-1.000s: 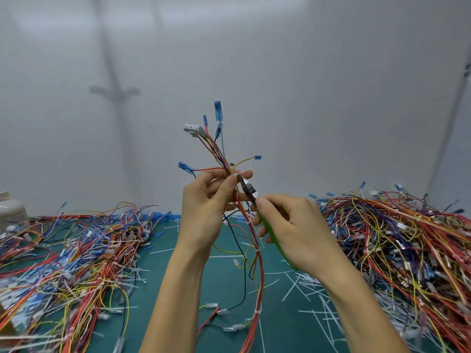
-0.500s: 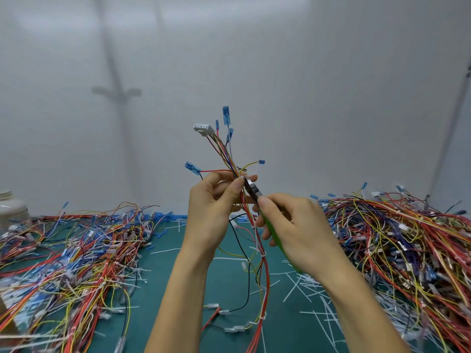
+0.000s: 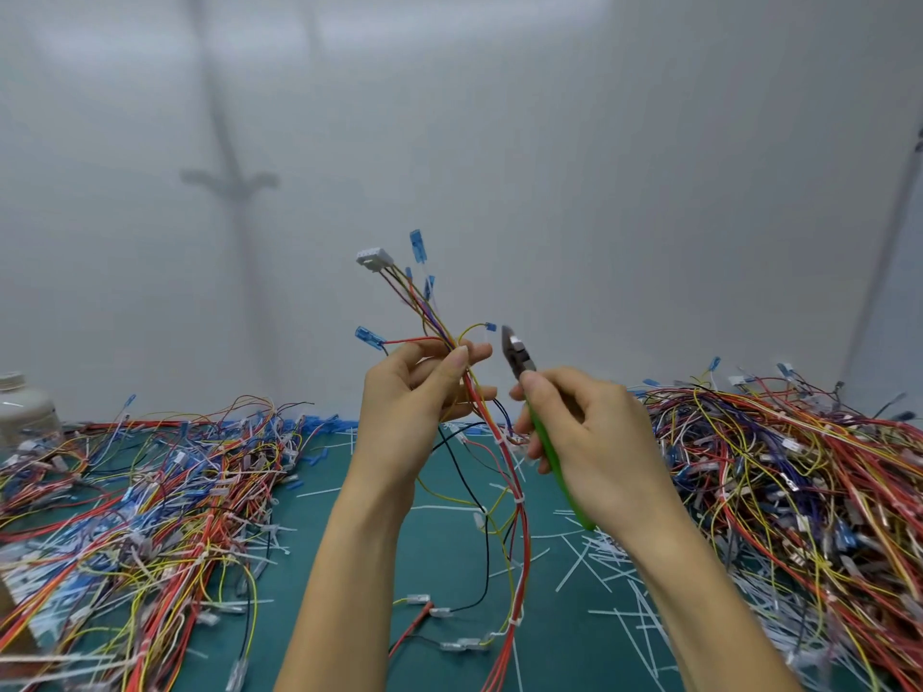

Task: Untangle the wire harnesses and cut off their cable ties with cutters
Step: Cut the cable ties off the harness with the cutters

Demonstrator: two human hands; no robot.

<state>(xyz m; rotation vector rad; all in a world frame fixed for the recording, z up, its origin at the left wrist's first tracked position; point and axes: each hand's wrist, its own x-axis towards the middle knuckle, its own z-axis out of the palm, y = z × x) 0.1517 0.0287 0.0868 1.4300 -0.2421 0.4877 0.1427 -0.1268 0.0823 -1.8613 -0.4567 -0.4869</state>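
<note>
With the left hand pinching the wire harness and the right hand gripping the cutters beside those fingers, a misaimed bite may nick insulation or skin instead of the cable tie below.

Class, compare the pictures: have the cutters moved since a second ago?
Yes. The cutters, held in the right hand, were at the harness beside the left hand; now they stand clear of it, to its right.
</note>
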